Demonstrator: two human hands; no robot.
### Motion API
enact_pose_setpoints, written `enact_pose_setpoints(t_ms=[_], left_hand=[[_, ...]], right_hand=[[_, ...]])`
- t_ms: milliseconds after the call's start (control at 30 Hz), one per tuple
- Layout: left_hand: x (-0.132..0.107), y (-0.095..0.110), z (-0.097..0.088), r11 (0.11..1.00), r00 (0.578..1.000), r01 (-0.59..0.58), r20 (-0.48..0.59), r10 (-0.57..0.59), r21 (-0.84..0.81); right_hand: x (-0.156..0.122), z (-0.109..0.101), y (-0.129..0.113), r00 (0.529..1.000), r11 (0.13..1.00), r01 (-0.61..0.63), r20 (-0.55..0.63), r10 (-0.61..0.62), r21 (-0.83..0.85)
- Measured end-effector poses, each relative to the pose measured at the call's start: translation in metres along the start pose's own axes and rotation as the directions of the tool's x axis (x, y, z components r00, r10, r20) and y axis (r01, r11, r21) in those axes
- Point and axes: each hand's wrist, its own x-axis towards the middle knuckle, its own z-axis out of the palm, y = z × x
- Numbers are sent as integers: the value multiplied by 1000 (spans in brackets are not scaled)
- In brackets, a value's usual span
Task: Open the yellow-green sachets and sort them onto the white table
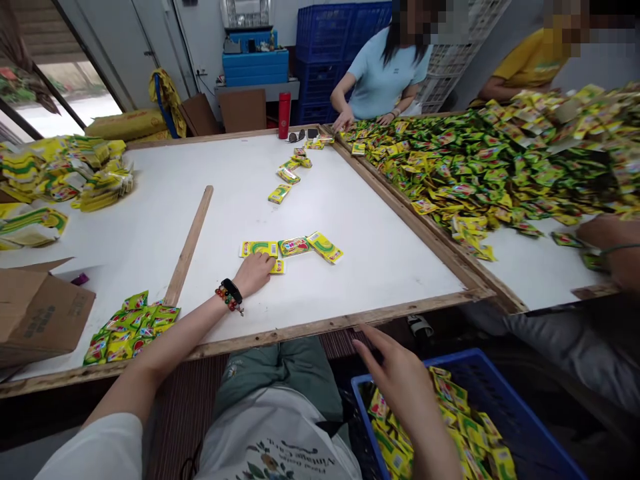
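Observation:
My left hand (254,273), with a dark band and beads at the wrist, is on the white tabletop. Its fingers are curled down over a small yellow packet (279,267), whose end sticks out beside them. Just beyond the fingertips lies another yellow packet (259,248). A packet with a red and green print (295,246) and a slanted yellow packet (325,247) continue that row. Off the table's front edge, my right hand (395,370) hovers over a blue crate (520,393) of similar packets. Its thumb and fingers are apart, with nothing in them.
Wooden strips edge the table; one loose strip (190,243) lies left. Green packets (133,327) and a cardboard box (45,313) are at front left. Beyond the divider (410,213) is a large packet heap (480,160), with co-workers around it. A red flask (284,115) stands behind.

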Motion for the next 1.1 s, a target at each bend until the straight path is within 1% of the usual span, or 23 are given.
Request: enact_pose_setpoints(t_ms=[67, 100, 133, 200, 267, 300, 333, 367, 433, 467, 533, 567, 600, 667, 733, 767, 833, 867, 900, 967, 1000, 1033, 1100], left_hand=[[-5, 2, -6, 1000, 1000, -14, -13, 14, -7], [-11, 6, -10, 1000, 999, -18, -27, 17, -23], [-19, 13, -13, 997, 998, -24, -53, 21, -68], [-38, 31, -17, 970, 990, -74, -131, 44, -232], [-58, 55, -13, 892, 974, -164, -213, 79, -421], [-66, 67, -8, 851, 967, -193, -240, 81, -489], [-73, 79, -1, 823, 964, -200, -258, 67, -532], [-79, 90, 7, 805, 963, -179, -268, 26, -566], [-87, 108, 26, 779, 949, -83, -289, -129, -621], [-89, 115, 35, 771, 927, -38, -311, -210, -635], [-91, 125, 50, 772, 859, 3, -393, -327, -636], [-91, 128, 57, 780, 827, -6, -441, -348, -626], [-91, 129, 62, 792, 805, -32, -485, -341, -610], [-90, 130, 68, 811, 789, -99, -542, -289, -576], [-89, 128, 69, 815, 794, -172, -568, -218, -553], [-89, 128, 68, 810, 791, -202, -580, -196, -550], [-88, 128, 63, 785, 784, -229, -587, -202, -576], [-89, 129, 61, 768, 795, -212, -563, -224, -605], [-89, 130, 58, 753, 820, -173, -516, -247, -635], [-90, 132, 53, 736, 888, -52, -368, -275, -674], [-90, 132, 52, 736, 911, 11, -296, -286, -677], [-89, 133, 50, 739, 922, 61, -246, -299, -671], [-88, 132, 50, 746, 920, 111, -216, -327, -656]], right_hand=[[15, 18, -21, 998, 978, 63, -4, -63, 198], [22, 25, -31, 998, 953, 62, -12, -61, 297], [28, 31, -41, 999, 915, 42, -17, -38, 401], [37, 39, -59, 999, 796, -30, 0, 38, 604], [42, 42, -73, 994, 650, -102, 57, 90, 753], [44, 43, -78, 991, 592, -128, 86, 99, 796], [44, 43, -82, 988, 551, -151, 114, 100, 820], [45, 43, -84, 986, 529, -168, 133, 104, 832], [45, 43, -84, 982, 524, -188, 143, 125, 830], [45, 43, -83, 981, 529, -193, 145, 131, 826], [44, 44, -78, 981, 520, -193, 161, 106, 832], [44, 44, -76, 981, 504, -193, 179, 77, 842], [43, 45, -74, 979, 485, -197, 198, 50, 852], [42, 48, -71, 979, 485, -197, 201, 43, 852], [41, 51, -70, 982, 529, -182, 179, 57, 829], [41, 52, -70, 985, 550, -161, 167, 40, 819], [39, 53, -70, 987, 573, -89, 148, -56, 815], [37, 53, -69, 984, 580, -49, 140, -114, 813], [36, 53, -69, 979, 598, -9, 129, -158, 801], [32, 54, -68, 978, 659, 59, 89, -190, 750], [31, 54, -68, 980, 690, 86, 62, -187, 718], [29, 55, -68, 984, 717, 107, 31, -177, 689], [29, 56, -68, 989, 748, 118, -11, -147, 653]])
